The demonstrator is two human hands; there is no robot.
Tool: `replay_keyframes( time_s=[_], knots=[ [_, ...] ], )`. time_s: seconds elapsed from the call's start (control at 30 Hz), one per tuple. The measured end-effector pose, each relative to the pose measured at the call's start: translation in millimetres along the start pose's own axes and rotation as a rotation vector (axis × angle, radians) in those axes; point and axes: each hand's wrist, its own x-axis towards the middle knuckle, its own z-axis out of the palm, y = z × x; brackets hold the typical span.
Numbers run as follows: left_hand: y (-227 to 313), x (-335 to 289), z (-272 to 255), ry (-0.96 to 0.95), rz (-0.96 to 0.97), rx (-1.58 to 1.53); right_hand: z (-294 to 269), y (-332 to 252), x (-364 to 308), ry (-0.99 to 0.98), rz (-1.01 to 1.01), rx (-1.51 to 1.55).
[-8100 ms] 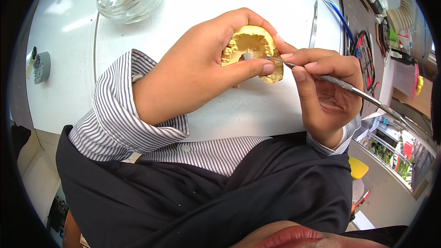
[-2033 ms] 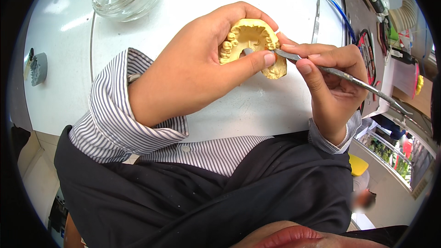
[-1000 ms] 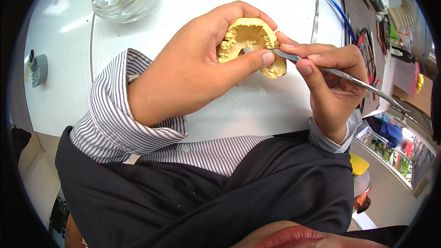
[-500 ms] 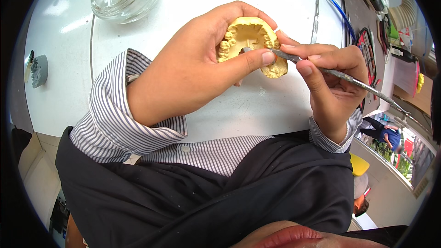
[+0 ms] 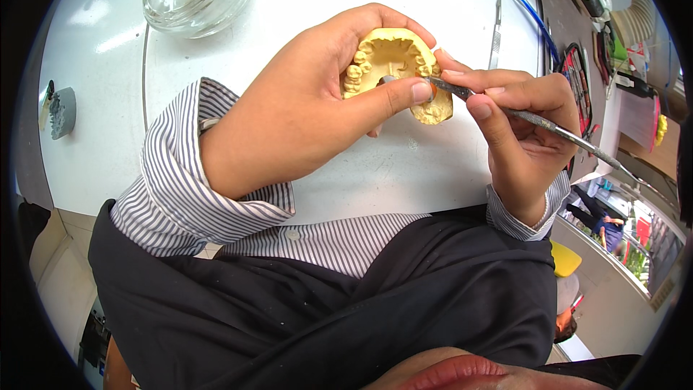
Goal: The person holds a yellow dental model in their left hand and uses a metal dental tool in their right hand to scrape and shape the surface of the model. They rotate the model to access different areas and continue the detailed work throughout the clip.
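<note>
A yellow plaster dental cast (image 5: 392, 49), an arch with moulded teeth, is held above the white table by my left hand (image 5: 303, 101). The fingers wrap round its far and left sides, and the thumb reaches across its near opening. In a pen-like grip, my right hand (image 5: 530, 105) holds a thin metal dental carving tool (image 5: 556, 128). The tool's working end meets the cast's right-side teeth just past my left thumb tip; the thumb partly hides that contact. My right fingertips rest close to the cast's right edge.
On the white table (image 5: 94, 166), a glass spirit burner (image 5: 198, 0) stands at the far left and a grey-green dental cast piece (image 5: 62, 112) at the left edge. A scalpel (image 5: 497, 32) and a blue-handled brush (image 5: 530, 11) lie far right. A red-edged tool case (image 5: 575, 83) is beyond my right hand.
My hands, the cast and the carving tool stay almost still, with only a very slight shift. In the background at right, a distant person has changed posture.
</note>
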Motion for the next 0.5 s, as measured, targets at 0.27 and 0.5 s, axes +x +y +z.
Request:
replay_keyframes(
  time_s=[0.27, 0.5],
  knots=[
    [0.0, 0.0, -0.4, 0.0, 0.0, 0.0, 2.5, 0.2, -1.2, 0.075, 0.031, 0.023],
    [-0.4, 0.4, 0.3, 0.005, -0.003, -0.002, 1.2, 0.4, -1.1, 0.016, -0.014, -0.011]
  ],
)
